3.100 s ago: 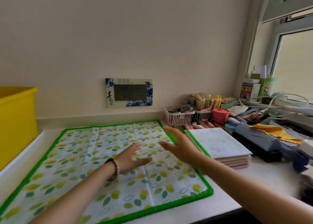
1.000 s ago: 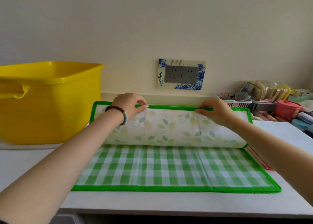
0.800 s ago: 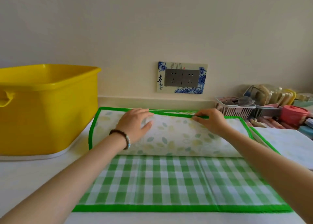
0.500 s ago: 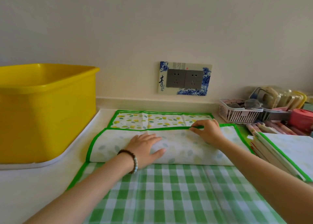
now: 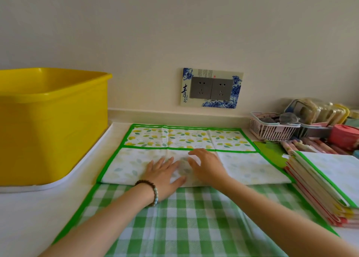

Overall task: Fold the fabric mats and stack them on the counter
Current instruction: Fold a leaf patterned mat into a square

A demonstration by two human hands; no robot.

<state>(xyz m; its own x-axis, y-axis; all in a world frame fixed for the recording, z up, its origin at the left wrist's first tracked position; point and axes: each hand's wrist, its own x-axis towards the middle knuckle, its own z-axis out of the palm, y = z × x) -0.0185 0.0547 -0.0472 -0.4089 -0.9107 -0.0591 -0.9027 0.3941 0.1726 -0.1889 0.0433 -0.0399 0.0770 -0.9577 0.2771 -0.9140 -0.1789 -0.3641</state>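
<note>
On counter [image 5: 29, 214], mat [image 5: 196, 223] part-folded, far flap [image 5: 250, 167] doubled back | left hand [image 5: 165, 176] and right hand [image 5: 206, 165] open, fingers straight, pressing flap centre | risk — flap ends unpinned, crease may skew or spring up | stack [image 5: 328, 181] against right edge — may snag next fold

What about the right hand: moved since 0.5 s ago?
Yes. The right hand left the mat's green edge, shifting left and toward the person; it now lies flat below the wall socket.
</note>
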